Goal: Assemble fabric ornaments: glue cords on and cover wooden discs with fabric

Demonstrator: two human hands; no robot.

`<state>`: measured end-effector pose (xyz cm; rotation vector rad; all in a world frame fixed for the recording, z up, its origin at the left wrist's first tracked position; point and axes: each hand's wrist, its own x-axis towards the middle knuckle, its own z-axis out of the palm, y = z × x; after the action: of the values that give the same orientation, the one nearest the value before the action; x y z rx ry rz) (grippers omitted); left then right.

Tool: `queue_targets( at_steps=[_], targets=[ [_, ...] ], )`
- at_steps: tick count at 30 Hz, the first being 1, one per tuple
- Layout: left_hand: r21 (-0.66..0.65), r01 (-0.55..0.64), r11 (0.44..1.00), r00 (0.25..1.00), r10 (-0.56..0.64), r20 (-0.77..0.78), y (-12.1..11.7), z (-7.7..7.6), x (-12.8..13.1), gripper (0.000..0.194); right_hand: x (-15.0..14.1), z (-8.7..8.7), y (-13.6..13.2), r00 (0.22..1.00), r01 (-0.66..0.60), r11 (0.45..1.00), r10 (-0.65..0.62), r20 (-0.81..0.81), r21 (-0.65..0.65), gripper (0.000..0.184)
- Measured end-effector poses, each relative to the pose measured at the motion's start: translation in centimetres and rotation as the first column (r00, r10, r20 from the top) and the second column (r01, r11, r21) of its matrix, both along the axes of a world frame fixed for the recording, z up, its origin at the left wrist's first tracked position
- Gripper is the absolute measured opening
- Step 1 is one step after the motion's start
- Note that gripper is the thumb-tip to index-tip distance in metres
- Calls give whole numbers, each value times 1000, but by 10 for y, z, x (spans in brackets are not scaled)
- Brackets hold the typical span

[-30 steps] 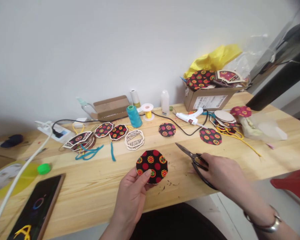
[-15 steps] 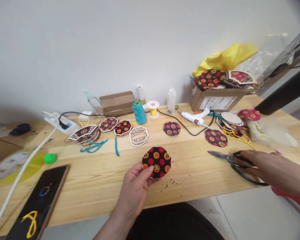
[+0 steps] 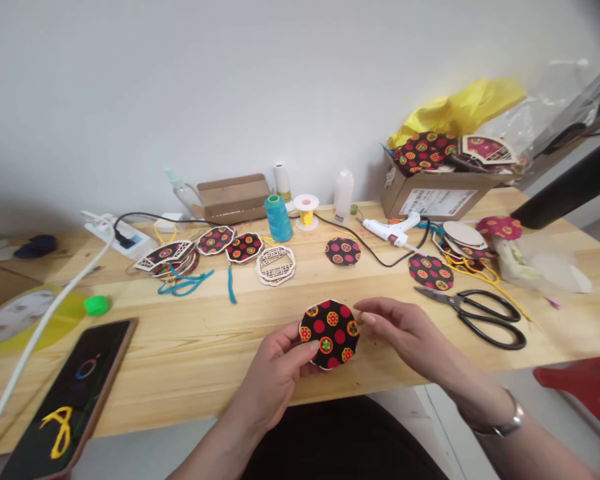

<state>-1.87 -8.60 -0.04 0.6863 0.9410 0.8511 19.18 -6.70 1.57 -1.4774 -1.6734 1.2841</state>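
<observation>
My left hand (image 3: pixel 275 373) grips a round black fabric piece (image 3: pixel 330 332) with red and yellow dots, held just above the front of the wooden table (image 3: pixel 190 347). My right hand (image 3: pixel 405 333) is beside the piece's right edge, fingers loosely spread and their tips at or near the fabric. Black scissors (image 3: pixel 475 312) lie flat on the table to the right of that hand, with nobody touching them.
A phone (image 3: pixel 70 400) lies at front left by a white cable (image 3: pixel 35 327) and green cap (image 3: pixel 97 305). Further back are fabric and wooden cutouts (image 3: pixel 276 264), a teal thread spool (image 3: pixel 278 217), a glue gun (image 3: pixel 393 231), a cardboard box (image 3: pixel 440 190) and a red stool (image 3: pixel 585 387).
My right hand carried the scissors to the right, laid them on the table, let go and came back to the fabric piece. My left hand kept hold of the piece.
</observation>
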Motion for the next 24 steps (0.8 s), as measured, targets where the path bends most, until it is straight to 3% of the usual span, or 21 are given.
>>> queue_targets(
  at_steps=[3, 7, 13, 17, 20, 22, 24],
  targets=[
    [4, 42, 999, 999, -42, 3, -1, 0, -1, 26, -14, -9, 4, 989, 10, 994, -26, -144, -111, 30],
    [20, 45, 999, 998, -44, -42, 0, -2, -3, 29, -17, -16, 9, 982, 65, 985, -92, -167, -161, 24],
    [152, -17, 988, 968, 55, -247, 8, 2, -7, 35, -17, -14, 21, 991, 129, 988, -130, -12, -86, 22],
    [262, 44, 964, 869, 92, -486, 7, 2, -12, 36, -17, -16, 27, 989, 119, 992, -115, 91, -31, 19],
    [431, 148, 890, 695, 216, -686, 2, -3, -18, 31, -16, -19, 25, 983, 72, 997, -77, 164, 35, 19],
    [571, 239, 785, 556, 372, -744, 0, -7, -21, 28, -13, -21, 20, 954, 96, 979, -142, 264, 178, 24],
    [681, 340, 649, 468, 511, -721, 1, -11, -22, 30, -8, -23, 14, 904, 117, 917, -257, 342, 381, 28]
  ],
)
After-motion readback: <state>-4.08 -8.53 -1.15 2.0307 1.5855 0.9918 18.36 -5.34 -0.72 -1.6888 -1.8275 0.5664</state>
